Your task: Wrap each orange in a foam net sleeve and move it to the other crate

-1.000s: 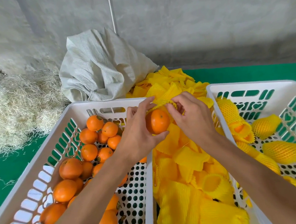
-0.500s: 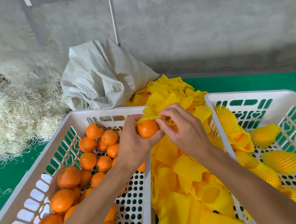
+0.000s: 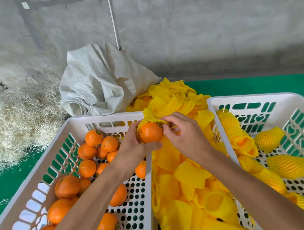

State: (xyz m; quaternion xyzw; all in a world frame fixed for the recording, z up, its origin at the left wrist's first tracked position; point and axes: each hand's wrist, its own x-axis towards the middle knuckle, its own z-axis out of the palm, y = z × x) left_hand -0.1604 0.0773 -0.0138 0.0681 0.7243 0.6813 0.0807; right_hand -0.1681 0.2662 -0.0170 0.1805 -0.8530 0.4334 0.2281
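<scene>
The left hand [image 3: 132, 150] holds the orange [image 3: 151, 134] above the pile; the right hand [image 3: 185, 137] pinches the foam sleeve [image 3: 156, 112] over it — this thin net may tear if pulled hard.

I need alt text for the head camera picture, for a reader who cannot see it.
Two bare hands hold one orange above the gap between two white crates, the left hand gripping it while the right hand pulls a yellow foam net sleeve over its top. The left crate holds bare oranges; the right crate holds wrapped ones.
</scene>
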